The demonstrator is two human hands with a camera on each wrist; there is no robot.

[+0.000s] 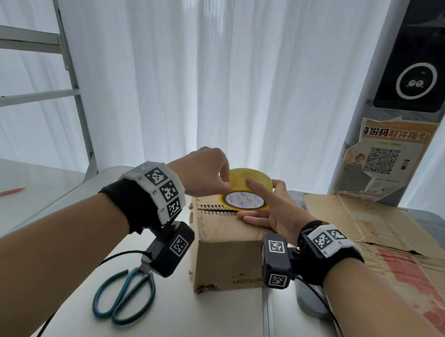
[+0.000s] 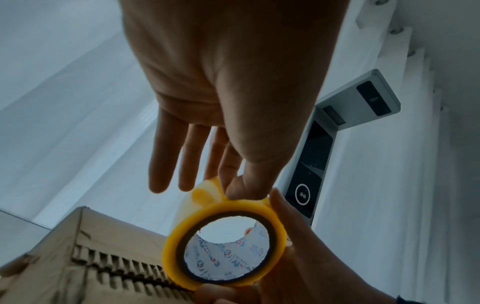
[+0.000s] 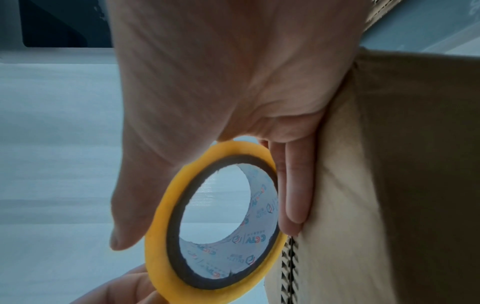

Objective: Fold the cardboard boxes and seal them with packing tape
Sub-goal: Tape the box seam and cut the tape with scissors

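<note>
Yellow tape roll (image 1: 248,189) stands on its edge on top of the small cardboard box (image 1: 229,255), and we see its round hole facing us. Our right hand (image 1: 272,210) holds the roll from the 3 o'clock side, thumb on the near face and fingers behind it, with the lower fingers lying flat on the box top. Our left hand (image 1: 206,176) comes in from 9 o'clock. Its thumb and first finger pinch the loose tape end (image 2: 207,192) at the top of the roll, and its other fingers are spread out straight. So both hands are together on the tape, touching each other.

The slit (image 1: 216,209) between the box flaps has zigzag edges. It runs from 9 o'clock to 3 o'clock, right under the roll. We think the next job is to pull the tape out along that line, toward 9 o'clock, so the left hand should pull and the right hand should keep the roll still.

The scissors (image 1: 125,294) lie on the white table (image 1: 211,330) at 7 o'clock from the box, nearer our left hand.
</note>
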